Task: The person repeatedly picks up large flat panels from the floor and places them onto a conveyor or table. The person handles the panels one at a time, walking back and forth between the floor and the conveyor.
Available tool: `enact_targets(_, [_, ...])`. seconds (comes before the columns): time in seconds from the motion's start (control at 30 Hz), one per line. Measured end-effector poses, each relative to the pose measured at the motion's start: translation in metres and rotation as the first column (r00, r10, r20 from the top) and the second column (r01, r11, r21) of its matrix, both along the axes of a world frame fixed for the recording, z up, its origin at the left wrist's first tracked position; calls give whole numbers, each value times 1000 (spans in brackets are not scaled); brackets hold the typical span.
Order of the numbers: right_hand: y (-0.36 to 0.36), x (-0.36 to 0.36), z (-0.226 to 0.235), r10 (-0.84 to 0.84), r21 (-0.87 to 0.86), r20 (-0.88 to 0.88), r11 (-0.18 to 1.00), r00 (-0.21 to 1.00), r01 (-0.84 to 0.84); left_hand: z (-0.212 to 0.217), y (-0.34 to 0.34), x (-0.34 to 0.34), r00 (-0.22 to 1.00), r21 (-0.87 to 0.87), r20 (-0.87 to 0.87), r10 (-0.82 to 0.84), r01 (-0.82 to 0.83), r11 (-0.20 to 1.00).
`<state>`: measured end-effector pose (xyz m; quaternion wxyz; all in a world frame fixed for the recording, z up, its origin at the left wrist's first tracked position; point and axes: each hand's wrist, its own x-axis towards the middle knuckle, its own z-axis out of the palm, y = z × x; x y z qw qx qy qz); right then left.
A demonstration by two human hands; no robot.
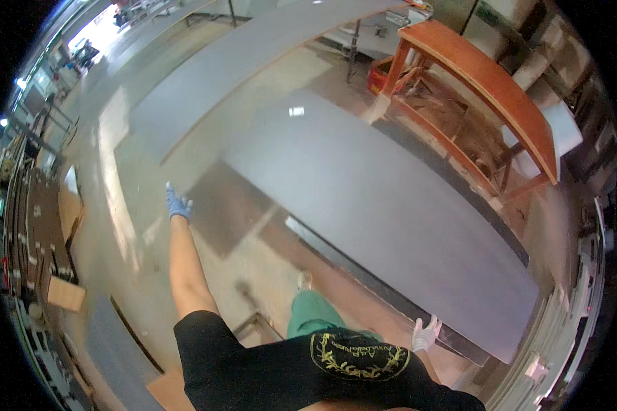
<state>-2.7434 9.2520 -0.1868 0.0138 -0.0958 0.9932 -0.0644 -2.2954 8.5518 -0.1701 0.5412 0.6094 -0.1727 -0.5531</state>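
A long grey panel (391, 205) lies slantwise across the middle and right, with a small white label (296, 111) near its far end. Under it, a darker panel or support (363, 268) sticks out along the near edge. My right hand (426, 333), in a white glove, is at the panel's near edge, its fingers apart and pointing toward the surface; whether they press on it is unclear. Stretched out to the left, my left hand (178, 203) in a blue glove is over the floor, fingers spread, holding nothing.
Another long grey panel (233, 61) is raised at the far side. An orange-brown wooden table (487, 82) stands far right, with a red crate (380, 74) beside it. Stacked boards (44, 226) line the left side. A grey board (120, 349) lies at lower left; pale strips (562, 342) lie at right.
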Motion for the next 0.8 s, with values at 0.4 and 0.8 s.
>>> enact_targets(0.4, [-142, 53, 61, 175, -234, 150, 962, 973, -137, -49, -129, 56, 997, 100, -45, -59, 64, 993])
enact_targets(0.8, [-314, 69, 22, 698, -591, 216, 650, 682, -478, 14, 1, -6, 937, 144, -323, -135, 189, 971])
